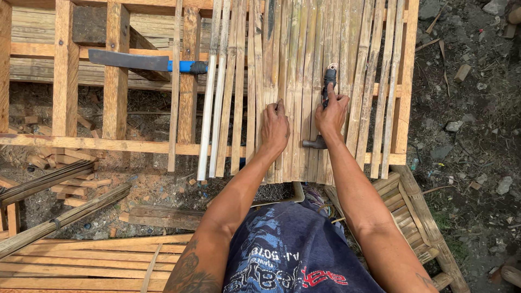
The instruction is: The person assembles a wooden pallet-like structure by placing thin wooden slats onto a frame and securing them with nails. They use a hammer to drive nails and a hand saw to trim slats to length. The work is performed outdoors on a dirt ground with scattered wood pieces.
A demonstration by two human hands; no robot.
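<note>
The person's right hand [332, 113] is closed around the black handle of a hammer [324, 108], which lies flat on a row of bamboo slats [304, 81]; the handle points away from the person and the dark metal head sits near the wrist, at the near end of the slats. The index finger is stretched along the handle while the other fingers curl around it. The left hand [275, 127] rests just beside it, palm down on the slats, with the fingers bent and the fingertips pressing on a strip; it holds nothing. The two hands are near each other but apart, with a few slats between them. The slats lie side by side across a wooden frame [116, 70] of pale beams, and the right part of the frame is covered with them while the left part is open to the ground. A few paler, loose strips [209, 108] lie at the left edge of the covered part. A large knife with a blue handle [144, 61] rests across the open beams, well apart from both hands. Bare soil with wood scraps [472, 108] lies to the right of the frame.
</note>
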